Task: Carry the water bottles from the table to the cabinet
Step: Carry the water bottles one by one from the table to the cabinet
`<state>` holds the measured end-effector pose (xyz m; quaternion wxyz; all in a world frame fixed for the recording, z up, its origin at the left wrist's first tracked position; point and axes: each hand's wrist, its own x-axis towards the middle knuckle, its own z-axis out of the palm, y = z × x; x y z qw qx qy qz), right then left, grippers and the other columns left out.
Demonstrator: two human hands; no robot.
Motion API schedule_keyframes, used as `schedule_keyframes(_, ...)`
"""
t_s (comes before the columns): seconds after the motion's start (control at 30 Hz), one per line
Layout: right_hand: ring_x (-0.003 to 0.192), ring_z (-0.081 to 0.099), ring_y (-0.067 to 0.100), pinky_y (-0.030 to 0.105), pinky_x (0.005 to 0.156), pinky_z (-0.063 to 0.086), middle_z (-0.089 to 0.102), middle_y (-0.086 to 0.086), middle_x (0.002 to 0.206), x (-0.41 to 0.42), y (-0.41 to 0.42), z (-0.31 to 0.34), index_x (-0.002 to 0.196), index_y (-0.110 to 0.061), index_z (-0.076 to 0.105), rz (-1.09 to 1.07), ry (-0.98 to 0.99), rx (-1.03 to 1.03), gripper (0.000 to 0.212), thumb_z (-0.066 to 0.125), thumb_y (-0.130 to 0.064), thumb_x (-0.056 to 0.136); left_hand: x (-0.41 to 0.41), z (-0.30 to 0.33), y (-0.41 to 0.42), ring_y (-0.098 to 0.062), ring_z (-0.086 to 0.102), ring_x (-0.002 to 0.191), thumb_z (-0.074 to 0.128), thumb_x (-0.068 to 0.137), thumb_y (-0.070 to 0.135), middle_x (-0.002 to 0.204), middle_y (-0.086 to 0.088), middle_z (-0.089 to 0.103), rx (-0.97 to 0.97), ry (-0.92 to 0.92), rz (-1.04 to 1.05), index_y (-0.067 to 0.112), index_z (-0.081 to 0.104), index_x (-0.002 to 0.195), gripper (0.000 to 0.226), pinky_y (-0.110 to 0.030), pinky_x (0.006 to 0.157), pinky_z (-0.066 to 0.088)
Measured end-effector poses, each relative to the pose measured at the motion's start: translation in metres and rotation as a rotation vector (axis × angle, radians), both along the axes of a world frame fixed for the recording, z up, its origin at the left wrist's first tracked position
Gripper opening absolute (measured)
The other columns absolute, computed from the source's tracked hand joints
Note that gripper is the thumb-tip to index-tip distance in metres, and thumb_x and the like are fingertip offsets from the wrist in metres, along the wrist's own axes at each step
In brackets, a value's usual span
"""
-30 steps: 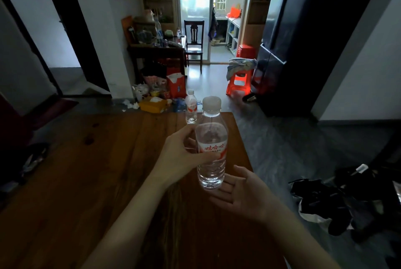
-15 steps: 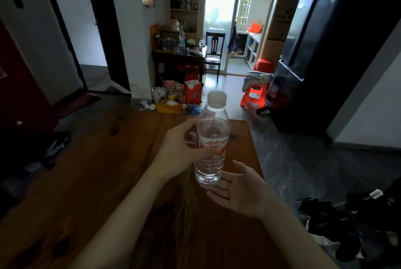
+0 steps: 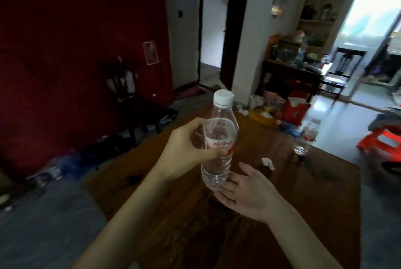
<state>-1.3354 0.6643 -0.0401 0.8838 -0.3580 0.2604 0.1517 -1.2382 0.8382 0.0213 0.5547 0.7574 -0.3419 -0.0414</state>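
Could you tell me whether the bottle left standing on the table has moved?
No; the standing bottle remains at the table's far edge; only the view swung left.

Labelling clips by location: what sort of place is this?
Most likely a lived-in home, a dining or living room: a wooden table, a dark chair by the red wall, and a cluttered side table with shelves near a bright doorway.

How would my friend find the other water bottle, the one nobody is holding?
Find the brown wooden table and follow it to its far right edge. A small clear bottle stands there alone, upright, with a red label. Unlike the bottle gripped by the left hand, nothing touches it.
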Motion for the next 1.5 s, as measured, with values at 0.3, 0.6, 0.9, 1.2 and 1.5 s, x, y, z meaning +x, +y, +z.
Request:
schedule_keyframes(0.3, 0.123, 0.059, 0.038, 0.045, 0.111, 0.040, 0.064, 0.026, 0.127, 0.048, 0.138, 0.000, 0.137, -0.004, 0.051, 0.449, 0.007, -0.014, 0.058, 0.037, -0.048, 0.102, -0.041, -0.003, 0.159, -0.013, 0.075, 0.096, 0.090, 0.063, 0.037, 0.102, 0.010, 0.078, -0.029, 0.029, 0.497, 0.032, 0.068, 0.109, 0.051, -0.045, 0.089, 0.061)
schedule_keyframes(0.6, 0.090, 0.064, 0.035, 0.041, 0.082, 0.051, 0.065, 0.027, 0.123, 0.039, 0.329, 0.010, 0.126, 0.004, 0.061, 0.853, -0.055, -0.046, 0.060, 0.044, -0.045, 0.096, -0.129, 0.008, 0.329, -0.019, 0.076, 0.089, 0.087, 0.057, 0.037, 0.093, 0.003, 0.079, -0.101, 0.006, 0.920, 0.028, 0.072, 0.102, 0.048, -0.034, 0.079, 0.063)
schedule_keyframes(0.9, 0.095, 0.064, 0.036, 0.041, 0.083, 0.050, 0.066, 0.026, 0.119, -0.025, 0.502, 0.016, 0.136, 0.002, 0.054, 1.179, -0.061, -0.037, 0.064, 0.037, -0.049, 0.100, -0.243, 0.022, 0.470, -0.017, 0.077, 0.086, 0.089, 0.056, 0.038, 0.092, 0.003, 0.080, -0.092, -0.019, 1.212, 0.027, 0.073, 0.104, 0.051, -0.033, 0.077, 0.063)
schedule_keyframes(1.2, 0.103, 0.065, 0.034, 0.039, 0.086, 0.050, 0.060, 0.024, 0.134, -0.078, 0.615, 0.019, 0.132, 0.000, 0.056, 1.446, -0.055, -0.033, 0.062, 0.035, -0.048, 0.101, -0.323, 0.021, 0.555, -0.017, 0.076, 0.081, 0.093, 0.066, 0.019, 0.088, 0.001, 0.080, -0.052, -0.003, 1.473, 0.028, 0.073, 0.104, 0.044, -0.028, 0.074, 0.061)
schedule_keyframes(1.5, 0.096, 0.072, 0.032, 0.039, 0.083, 0.052, 0.071, 0.022, 0.116, -0.058, 0.673, 0.013, 0.127, -0.002, 0.059, 1.582, -0.048, -0.049, 0.060, 0.035, -0.049, 0.100, -0.316, 0.018, 0.592, -0.017, 0.077, 0.082, 0.086, 0.057, 0.043, 0.090, 0.002, 0.079, -0.061, -0.027, 1.581, 0.028, 0.073, 0.102, 0.049, -0.038, 0.077, 0.064)
